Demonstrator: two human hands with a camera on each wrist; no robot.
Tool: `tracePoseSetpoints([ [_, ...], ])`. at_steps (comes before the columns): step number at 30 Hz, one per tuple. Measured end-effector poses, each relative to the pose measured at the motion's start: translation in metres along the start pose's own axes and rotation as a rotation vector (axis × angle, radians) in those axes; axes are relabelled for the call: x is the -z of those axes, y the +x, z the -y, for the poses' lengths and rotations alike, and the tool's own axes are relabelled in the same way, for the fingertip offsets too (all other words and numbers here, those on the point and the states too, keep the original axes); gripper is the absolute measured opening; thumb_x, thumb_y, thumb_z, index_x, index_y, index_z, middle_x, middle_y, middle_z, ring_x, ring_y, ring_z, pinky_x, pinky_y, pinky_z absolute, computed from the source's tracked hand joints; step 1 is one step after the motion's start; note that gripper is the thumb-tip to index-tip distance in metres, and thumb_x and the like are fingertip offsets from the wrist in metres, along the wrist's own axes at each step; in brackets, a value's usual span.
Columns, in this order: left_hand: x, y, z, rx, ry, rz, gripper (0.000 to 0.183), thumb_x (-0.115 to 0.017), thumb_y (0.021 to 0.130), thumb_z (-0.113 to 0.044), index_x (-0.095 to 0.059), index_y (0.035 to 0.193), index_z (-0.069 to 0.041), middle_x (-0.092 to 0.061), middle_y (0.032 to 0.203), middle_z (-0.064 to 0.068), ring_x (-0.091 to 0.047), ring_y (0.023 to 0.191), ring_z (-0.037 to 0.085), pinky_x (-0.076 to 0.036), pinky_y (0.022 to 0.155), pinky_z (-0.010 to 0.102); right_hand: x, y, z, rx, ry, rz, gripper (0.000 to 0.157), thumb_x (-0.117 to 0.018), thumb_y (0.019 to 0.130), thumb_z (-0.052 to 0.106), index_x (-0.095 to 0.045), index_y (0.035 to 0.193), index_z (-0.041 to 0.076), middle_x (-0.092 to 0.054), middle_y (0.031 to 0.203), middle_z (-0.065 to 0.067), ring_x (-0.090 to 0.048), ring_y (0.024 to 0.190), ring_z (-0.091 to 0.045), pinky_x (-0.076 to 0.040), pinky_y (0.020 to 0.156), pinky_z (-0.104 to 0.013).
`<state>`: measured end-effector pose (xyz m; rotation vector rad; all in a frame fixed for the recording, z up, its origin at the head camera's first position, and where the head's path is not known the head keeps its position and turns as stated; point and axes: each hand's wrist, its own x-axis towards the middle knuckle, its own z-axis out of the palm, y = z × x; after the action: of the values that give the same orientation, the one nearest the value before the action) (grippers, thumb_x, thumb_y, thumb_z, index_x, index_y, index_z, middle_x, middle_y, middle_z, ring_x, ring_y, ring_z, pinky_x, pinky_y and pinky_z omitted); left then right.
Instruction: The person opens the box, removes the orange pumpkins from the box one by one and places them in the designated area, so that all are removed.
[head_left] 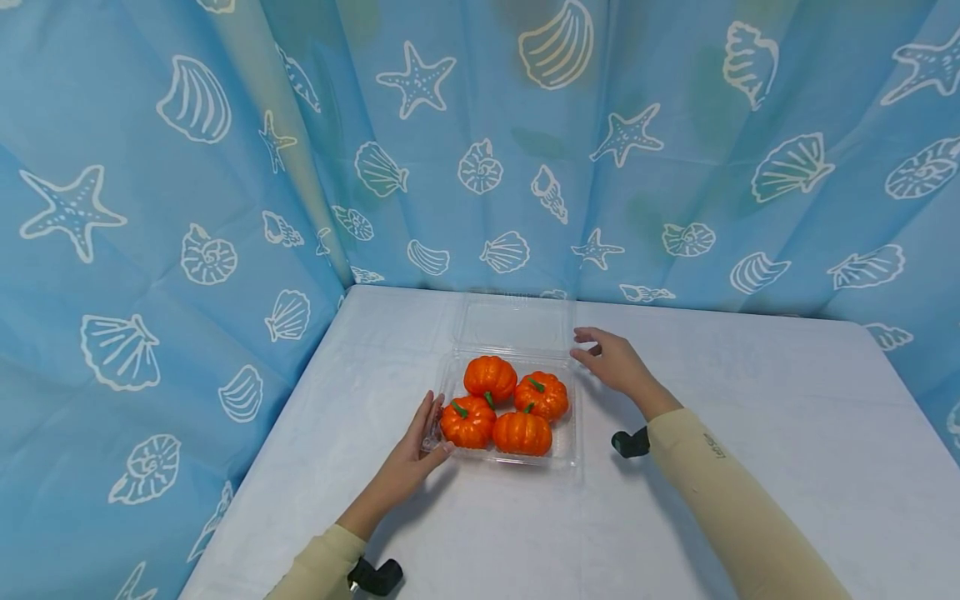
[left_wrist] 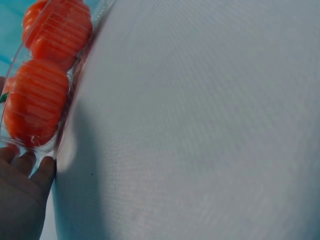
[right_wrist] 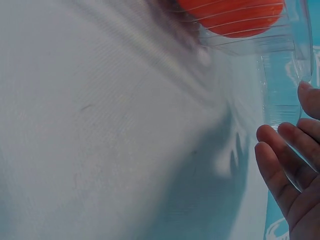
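A clear plastic clamshell box [head_left: 567,450] sits on the table with its lid [head_left: 516,323] swung back behind it. Several small orange pumpkins [head_left: 522,433] with green stems lie inside. My left hand [head_left: 405,467] rests against the box's left side, fingers extended along the wall and thumb by the front corner. In the left wrist view, its fingertips [left_wrist: 42,172] touch the plastic below a pumpkin [left_wrist: 37,102]. At the lid's right edge is my right hand [head_left: 611,360], thumb and fingers apart. The right wrist view shows its thumb [right_wrist: 310,100] at the clear plastic edge.
The box stands on a white-covered table [head_left: 750,400]. Blue curtains [head_left: 465,217] with white shells and starfish hang behind and to the left. A black wrist mount [head_left: 632,442] sits below the right forearm, another [head_left: 375,577] by the left.
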<state>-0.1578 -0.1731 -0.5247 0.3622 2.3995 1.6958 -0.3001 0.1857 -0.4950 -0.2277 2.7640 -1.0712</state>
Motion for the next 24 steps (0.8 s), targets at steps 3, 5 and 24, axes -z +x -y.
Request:
tracePoseSetpoints([
  [3,0.000,0.000,0.000,0.002,0.001,0.000,0.088,-0.064,0.101,-0.020,-0.004,0.165,-0.012,-0.019,0.169,0.004,-0.021,0.154,0.024,-0.041,0.112,0.049,-0.001,0.000,-0.002,-0.003,0.007,0.004,0.055,-0.061,0.103,0.030,-0.046,0.151,0.007,-0.055,0.145,-0.017,-0.059,0.121,-0.036,-0.057,0.093,-0.047],
  [5,-0.001,0.000,0.000,-0.001,0.002,0.000,0.089,-0.064,0.101,-0.020,-0.003,0.165,-0.011,-0.019,0.169,0.004,-0.021,0.154,0.025,-0.041,0.112,0.049,-0.001,-0.001,-0.003,-0.002,0.011,0.004,0.055,-0.061,0.103,0.031,-0.046,0.151,0.008,-0.055,0.145,-0.017,-0.060,0.120,-0.036,-0.058,0.092,-0.047],
  [24,0.000,0.001,0.002,-0.006,0.008,-0.004,0.090,-0.066,0.100,-0.021,-0.004,0.165,-0.014,-0.020,0.169,0.001,-0.023,0.153,0.023,-0.042,0.112,0.047,0.001,-0.012,-0.001,0.070,0.009,-0.062,0.049,-0.065,0.102,0.027,-0.053,0.144,0.005,-0.060,0.128,-0.018,-0.061,0.114,-0.035,-0.058,0.091,-0.046],
])
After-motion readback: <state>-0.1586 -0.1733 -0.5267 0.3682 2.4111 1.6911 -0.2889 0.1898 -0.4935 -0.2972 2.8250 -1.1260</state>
